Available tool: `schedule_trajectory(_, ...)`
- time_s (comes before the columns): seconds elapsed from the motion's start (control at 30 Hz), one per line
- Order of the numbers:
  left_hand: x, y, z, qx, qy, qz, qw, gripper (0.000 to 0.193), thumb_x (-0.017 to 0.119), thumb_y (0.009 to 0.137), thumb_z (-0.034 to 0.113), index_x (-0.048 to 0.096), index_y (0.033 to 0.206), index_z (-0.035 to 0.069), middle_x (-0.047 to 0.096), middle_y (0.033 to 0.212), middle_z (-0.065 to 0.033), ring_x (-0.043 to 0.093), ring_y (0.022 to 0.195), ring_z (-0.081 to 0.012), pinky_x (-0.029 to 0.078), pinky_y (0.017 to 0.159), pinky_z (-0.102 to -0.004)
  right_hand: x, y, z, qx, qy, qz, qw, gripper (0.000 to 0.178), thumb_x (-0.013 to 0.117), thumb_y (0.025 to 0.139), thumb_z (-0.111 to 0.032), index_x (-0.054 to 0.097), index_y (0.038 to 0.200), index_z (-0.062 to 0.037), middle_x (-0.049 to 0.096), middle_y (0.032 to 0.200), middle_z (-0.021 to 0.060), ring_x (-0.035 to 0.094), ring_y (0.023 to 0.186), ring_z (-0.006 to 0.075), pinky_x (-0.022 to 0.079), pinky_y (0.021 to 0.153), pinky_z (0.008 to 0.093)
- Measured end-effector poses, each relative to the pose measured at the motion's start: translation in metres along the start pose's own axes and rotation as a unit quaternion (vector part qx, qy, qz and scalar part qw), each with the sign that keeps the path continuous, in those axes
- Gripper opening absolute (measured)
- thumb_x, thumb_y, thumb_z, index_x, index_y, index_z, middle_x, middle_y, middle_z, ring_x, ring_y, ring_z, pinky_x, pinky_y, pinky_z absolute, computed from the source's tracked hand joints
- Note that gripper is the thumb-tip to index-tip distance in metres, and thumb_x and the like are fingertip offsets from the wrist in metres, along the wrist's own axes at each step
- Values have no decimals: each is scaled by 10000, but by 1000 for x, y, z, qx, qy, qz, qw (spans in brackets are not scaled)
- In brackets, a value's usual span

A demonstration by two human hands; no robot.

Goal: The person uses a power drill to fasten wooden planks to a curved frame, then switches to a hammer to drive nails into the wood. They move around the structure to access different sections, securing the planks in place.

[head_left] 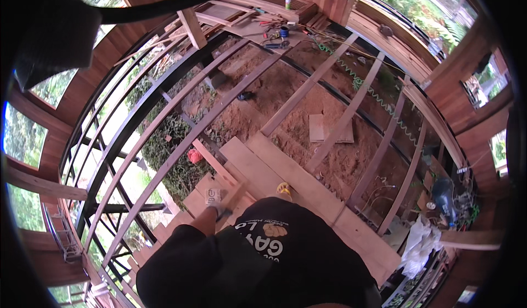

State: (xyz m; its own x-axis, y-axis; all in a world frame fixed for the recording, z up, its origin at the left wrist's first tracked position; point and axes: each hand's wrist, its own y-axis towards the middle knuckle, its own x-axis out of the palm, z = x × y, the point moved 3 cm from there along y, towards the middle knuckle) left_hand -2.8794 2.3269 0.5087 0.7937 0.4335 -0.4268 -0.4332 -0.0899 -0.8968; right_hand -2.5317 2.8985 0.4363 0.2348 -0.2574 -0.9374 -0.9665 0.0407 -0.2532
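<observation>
Left hand point(216, 205), blurred, beside a short wooden piece point(237, 196) on the planks point(262, 162); whether its fingers are open or closed cannot be told. The black shirt point(241, 264) covers the area below; right hand and its fingers out of sight. Yellow item point(284, 188) ahead: partly hidden, indistinct.

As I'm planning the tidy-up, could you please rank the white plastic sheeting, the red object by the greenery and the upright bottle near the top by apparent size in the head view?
1. White plastic sheeting
2. Red object
3. Upright bottle, though it looks farther from the camera
</observation>
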Motion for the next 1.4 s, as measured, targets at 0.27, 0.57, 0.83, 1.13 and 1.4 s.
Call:
schedule_trajectory(0.27, -193, 14, 242, 82, -151, 171, 970, 725, 919, 622, 505, 739, 1100, -9, 765, 992, -170, 749, 892, -292, 581, 822, -396, -137, 172, 124, 464, 433, -40, 772, 125, 616, 943, -186, 673, 946, -75, 655, 733, 81, 654, 633, 212, 528, 532, 365)
schedule_trajectory(0.57, -140, 55, 263, -149, -457, 61, 875, 533, 942, 658, 391, 742, 989, 24, 734, 802, -117, 710, 653, -258, 574, 615, -392, -315, 470, 223, 440, 484, 21, 756, 86, 624, 909, -149, 667, 932, -80, 629, 696, 76, 625, 596, 197, 515, 522, 356)
schedule_trajectory(0.83, -97, 66, 252, -277, -449, -15, 849, 556, 929, 663, 384, 734, 1026, 10, 748, 854, -126, 726, 714, -257, 586, 667, -380, -428, 804, 159, 248, 477, 8, 843, 169, 626, 987, -212, 648, 1027, -49, 636, 775, 36, 598, 607, 132, 500, 558, 286)
schedule_trajectory(1.13, -345, 216, 333, -177, -382, 115, 900, 577, 918, 675, 368, 722, 1063, -11, 758, 904, -131, 738, 774, -247, 594, 716, -362, -401, 1058, 79, 250, 413, -134, 865, 167, 604, 954, -167, 634, 1000, -10, 625, 730, 95, 610, 564, 191, 477, 490, 342)
schedule_trajectory(1.4, -633, 268, 476, 59, -536, 263, 800, 548, 905, 760, 236, 660, 1170, -32, 749, 1005, -116, 723, 814, -184, 596, 739, -339, -365, 1157, 54, 303, 281, -193, 890, 252, 630, 905, -190, 656, 729, -11, 659, 680, 194, 679, 622, 318, 536, 624, 443)
